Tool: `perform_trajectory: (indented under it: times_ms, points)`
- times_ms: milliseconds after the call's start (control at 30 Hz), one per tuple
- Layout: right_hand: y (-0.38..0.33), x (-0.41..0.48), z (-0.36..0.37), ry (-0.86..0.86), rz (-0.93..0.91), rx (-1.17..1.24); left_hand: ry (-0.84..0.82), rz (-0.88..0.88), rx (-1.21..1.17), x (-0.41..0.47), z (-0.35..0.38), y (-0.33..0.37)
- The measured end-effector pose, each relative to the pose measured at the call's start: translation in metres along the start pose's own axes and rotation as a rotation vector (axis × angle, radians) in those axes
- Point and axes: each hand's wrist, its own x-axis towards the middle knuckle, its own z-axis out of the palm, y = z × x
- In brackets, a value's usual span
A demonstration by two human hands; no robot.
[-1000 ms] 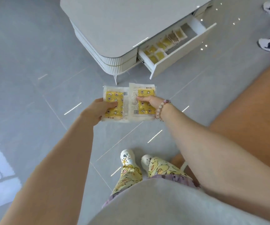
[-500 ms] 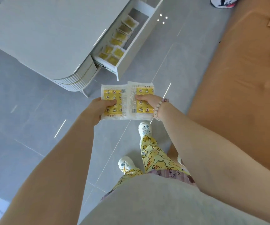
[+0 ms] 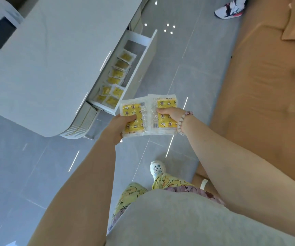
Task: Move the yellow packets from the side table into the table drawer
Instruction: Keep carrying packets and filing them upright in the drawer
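My left hand grips a yellow packet with a star print, thumb across its front. Right beside it, my right hand grips a second yellow packet; the two packets overlap at their clear edges. Both are held at mid-frame, just right of and nearer than the open drawer of the grey table. Inside that drawer lie several yellow packets in a row.
An orange-brown sofa runs along the right side. Grey tiled floor lies between table and sofa. Another person's sneaker stands at the top right. My own feet in white clogs are below the hands.
The view has swung and closed in on the table: the open drawer now lies just up-left of the packets. Both hands keep the same hold on the packets.
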Motion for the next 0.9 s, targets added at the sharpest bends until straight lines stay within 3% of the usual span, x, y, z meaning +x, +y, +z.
perform_trajectory:
  times_ms: [433,800,900]
  points:
    - [-0.075,0.074,-0.045,0.035,0.016,-0.083,0.006,0.001,0.018,0.087,0.031,0.086]
    - [-0.223,0.19,-0.063,0.022,0.067,-0.056,0.046,-0.077,-0.022,0.209,0.018,0.215]
    - [-0.251,0.216,-0.069,0.098,0.081,-0.056,0.059,-0.115,-0.012,0.235,0.016,0.234]
